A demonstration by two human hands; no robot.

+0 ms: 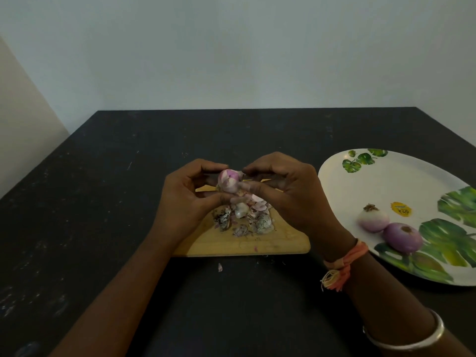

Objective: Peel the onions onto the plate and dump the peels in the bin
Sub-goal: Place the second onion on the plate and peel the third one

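1. Red onion [228, 182], part-peeled, is up in both hands just above the board. L hand [185, 202] curls round it to steady it.
2. R hand [288, 194] pinches skin at the onion's tip, prob. to strip it.
3. It's held over the peel pile [244, 217] on the cutting board [257, 246] so scraps drop there.
4. Two peeled onions [373, 219] sit on the leaf-print plate [386, 176] at right, kept apart from the peels. No bin in view.
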